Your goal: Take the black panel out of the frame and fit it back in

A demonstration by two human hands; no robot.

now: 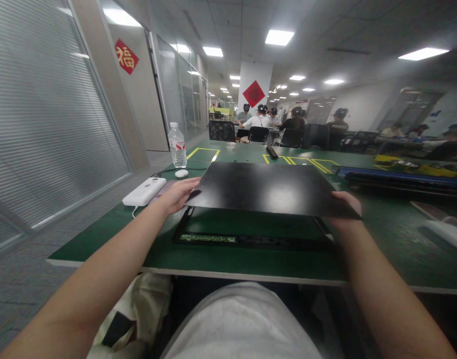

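A large flat black panel [267, 188] hangs level a little above the green table [228, 259]. My left hand [176, 194] grips its near left corner and my right hand [344, 209] grips its near right corner, fingers closed round the edges. Under the panel a black frame [250, 240] lies on the table, with a narrow green circuit strip [208, 238] along its front side. The panel hides most of the frame.
A white power bank [144, 191] with a cable, a white mouse-like object [181, 173] and a water bottle [177, 145] stand at the left. More black and blue panels [396, 177] lie at the right. Several people sit at tables behind.
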